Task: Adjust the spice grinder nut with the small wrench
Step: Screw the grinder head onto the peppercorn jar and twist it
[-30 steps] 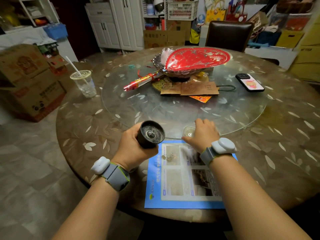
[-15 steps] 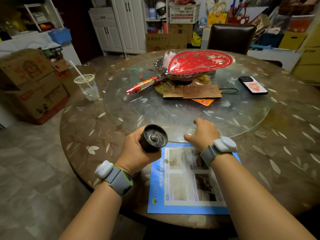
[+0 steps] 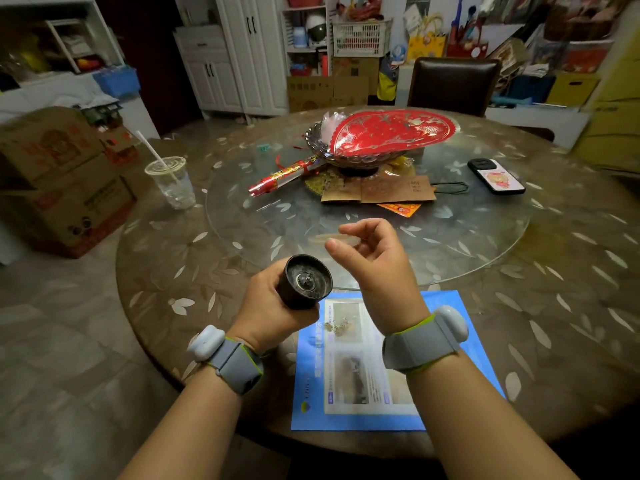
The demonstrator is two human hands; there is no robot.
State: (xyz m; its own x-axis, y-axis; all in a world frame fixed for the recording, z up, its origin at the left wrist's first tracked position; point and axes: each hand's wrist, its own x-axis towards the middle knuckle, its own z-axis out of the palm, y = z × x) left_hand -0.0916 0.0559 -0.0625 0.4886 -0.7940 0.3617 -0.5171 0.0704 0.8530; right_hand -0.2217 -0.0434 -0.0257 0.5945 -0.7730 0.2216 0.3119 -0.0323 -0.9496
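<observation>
Right hand's off the counter now, grinder up and waiting

Left hand (image 3: 266,306) grips the spice grinder (image 3: 304,282) over the blue sheet's (image 3: 471,344) 9 o'clock edge, nut (image 3: 306,281) end facing up. Right hand (image 3: 374,258) has lifted from the counter (image 3: 571,306); fingers (image 3: 353,230) curl around something blurry, can't tell if it's the wrench. Phone (image 3: 496,176) sits at 2 o'clock.

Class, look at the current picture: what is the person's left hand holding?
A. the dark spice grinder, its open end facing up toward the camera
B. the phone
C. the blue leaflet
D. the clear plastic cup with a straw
A: the left hand grips the dark spice grinder, open end turned up toward the camera.
</observation>
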